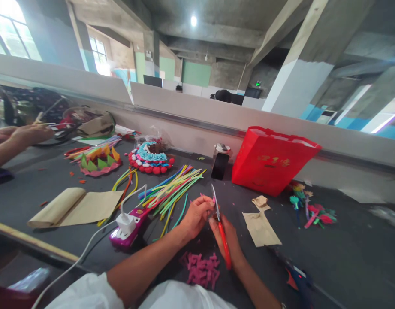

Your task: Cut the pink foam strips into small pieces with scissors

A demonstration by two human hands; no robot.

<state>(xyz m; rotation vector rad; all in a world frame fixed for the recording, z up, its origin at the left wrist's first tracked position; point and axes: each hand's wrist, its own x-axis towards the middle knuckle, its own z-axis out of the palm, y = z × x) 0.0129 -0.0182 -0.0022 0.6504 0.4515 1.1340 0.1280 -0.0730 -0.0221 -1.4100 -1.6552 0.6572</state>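
Observation:
My right hand is closed round the red handles of a pair of scissors, whose blades point up and away from me. Just left of the blades, my left hand pinches a small pink piece; most of it is hidden by the fingers. Both hands are close together above the dark table. Below them, near my body, lies a pile of cut pink pieces. A bundle of coloured pipe cleaners lies beyond my left forearm.
A purple power strip with a white plug and cable sits left. Brown paper lies behind it. A red bag and a phone stand by the partition. At right are a glue gun and craft flowers. Another person's hands work at far left.

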